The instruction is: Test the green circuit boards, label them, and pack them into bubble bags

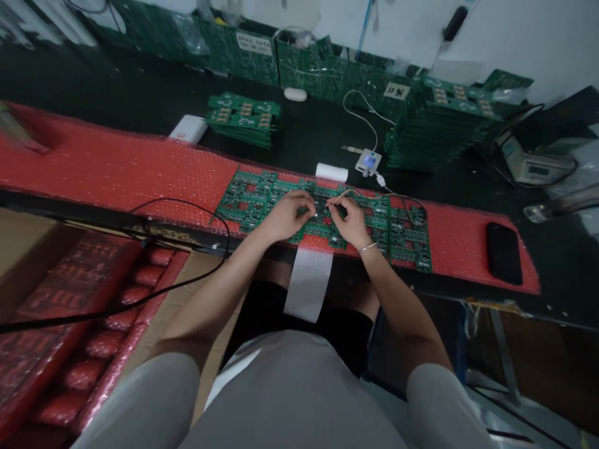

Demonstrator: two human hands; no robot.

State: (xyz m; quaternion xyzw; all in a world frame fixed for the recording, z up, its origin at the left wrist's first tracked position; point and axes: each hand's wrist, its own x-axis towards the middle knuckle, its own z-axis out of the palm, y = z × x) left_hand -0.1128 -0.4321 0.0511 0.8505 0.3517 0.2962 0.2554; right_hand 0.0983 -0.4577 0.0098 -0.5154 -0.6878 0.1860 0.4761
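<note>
My left hand [291, 216] is closed in a pinch over the green circuit boards, with a small white piece [315, 214] at its fingertips, too small to name surely. Thin wires [344, 193] run into the pinched fingers of my right hand [347, 219], just to the right; the tip they end in is hidden. Beneath both hands, panels of circuit boards [248, 202] lie side by side on red bubble wrap [116, 168]. The wires lead to a small white device with a lit screen [369, 161]. A white sheet of labels [309, 284] hangs over the front edge.
A tall stack of boards [435, 125] stands at the back right, a shorter stack [243, 118] at the back left. A white roll [332, 173] lies behind the panels, a black phone [504, 252] at the right. A black cable [187, 280] crosses an open carton [187, 293].
</note>
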